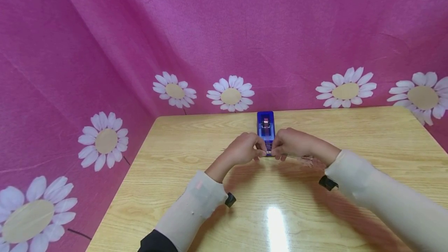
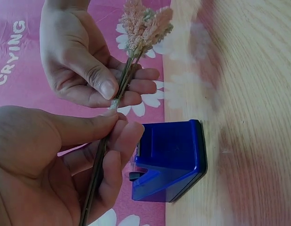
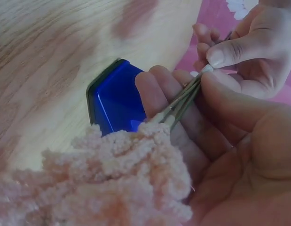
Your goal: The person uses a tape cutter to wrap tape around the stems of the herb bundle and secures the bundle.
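Just off the near end of the blue tape dispenser [image 2: 176, 147] on the table [image 1: 182, 139], the left hand [image 1: 246, 149] and right hand [image 1: 293, 143] pinch the stems [image 2: 92, 189] of a pink flower bunch [image 2: 147, 29], its blooms right of the dispenser; a pale band [image 2: 114, 104], probably tape, wraps them.
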A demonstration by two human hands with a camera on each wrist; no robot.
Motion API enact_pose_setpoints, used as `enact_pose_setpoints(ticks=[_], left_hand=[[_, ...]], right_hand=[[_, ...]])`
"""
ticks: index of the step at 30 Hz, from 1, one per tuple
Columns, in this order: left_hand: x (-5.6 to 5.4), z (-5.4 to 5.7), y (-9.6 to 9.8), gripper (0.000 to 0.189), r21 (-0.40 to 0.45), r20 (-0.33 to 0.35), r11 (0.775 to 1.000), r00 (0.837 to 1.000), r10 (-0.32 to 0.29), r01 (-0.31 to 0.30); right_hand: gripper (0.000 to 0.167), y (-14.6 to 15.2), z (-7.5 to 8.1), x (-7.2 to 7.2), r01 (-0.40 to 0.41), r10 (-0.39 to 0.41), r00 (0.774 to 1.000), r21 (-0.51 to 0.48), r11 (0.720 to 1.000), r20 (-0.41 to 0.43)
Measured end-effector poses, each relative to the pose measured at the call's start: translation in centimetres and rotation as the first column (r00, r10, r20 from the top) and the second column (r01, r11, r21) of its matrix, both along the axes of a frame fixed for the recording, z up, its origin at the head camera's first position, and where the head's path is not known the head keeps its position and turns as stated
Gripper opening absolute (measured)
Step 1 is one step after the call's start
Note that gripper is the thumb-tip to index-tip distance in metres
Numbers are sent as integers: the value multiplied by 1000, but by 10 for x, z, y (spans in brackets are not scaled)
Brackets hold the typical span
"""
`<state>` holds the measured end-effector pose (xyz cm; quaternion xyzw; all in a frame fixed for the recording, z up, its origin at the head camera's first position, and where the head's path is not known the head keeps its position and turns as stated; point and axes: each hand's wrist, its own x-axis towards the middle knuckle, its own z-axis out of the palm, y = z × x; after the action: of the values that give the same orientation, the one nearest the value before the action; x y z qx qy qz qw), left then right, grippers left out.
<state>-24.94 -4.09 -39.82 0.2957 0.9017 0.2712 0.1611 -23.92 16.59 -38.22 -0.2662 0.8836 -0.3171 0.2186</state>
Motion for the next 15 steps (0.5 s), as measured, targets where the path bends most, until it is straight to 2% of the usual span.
enact_pose_setpoints(ticks=[7, 15], left_hand=[[-2, -3, -2, 9, 42, 27, 999, 1000, -4, 3], [-4, 0, 0, 16, 68, 76, 998, 997, 14, -20]], right_hand=[[17, 3, -8, -1, 37, -33, 999, -89, 995, 40], [11, 3, -11, 1, 150, -148, 989, -132, 980, 25]])
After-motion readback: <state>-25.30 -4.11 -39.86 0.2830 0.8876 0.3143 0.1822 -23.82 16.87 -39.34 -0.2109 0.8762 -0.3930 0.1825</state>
